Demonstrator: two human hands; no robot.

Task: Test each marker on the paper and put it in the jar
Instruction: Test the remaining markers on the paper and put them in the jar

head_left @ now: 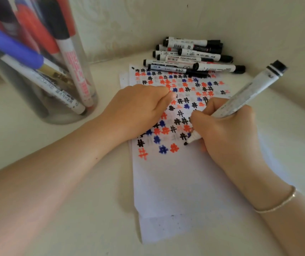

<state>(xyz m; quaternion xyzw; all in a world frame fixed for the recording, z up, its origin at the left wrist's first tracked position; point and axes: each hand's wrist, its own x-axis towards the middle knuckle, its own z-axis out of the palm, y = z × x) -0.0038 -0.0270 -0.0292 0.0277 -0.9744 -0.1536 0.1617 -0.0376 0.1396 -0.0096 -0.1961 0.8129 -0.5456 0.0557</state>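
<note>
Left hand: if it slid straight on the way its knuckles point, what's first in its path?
Likely the pile of markers at the far edge of the paper. The left hand points up-right over hash marks; depth unclear.

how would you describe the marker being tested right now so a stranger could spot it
Start at the paper covered in hash marks. The right hand grips a marker there, black tip at the paper. Unlike the capped pile of markers behind, it is uncapped and slanted upward.

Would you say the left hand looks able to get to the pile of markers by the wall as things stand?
Probably yes. The left hand rests on the paper, holding nothing, and only marked paper lies between it and the pile of markers. The right hand, gripping the black marker, sits off to the side.
</note>
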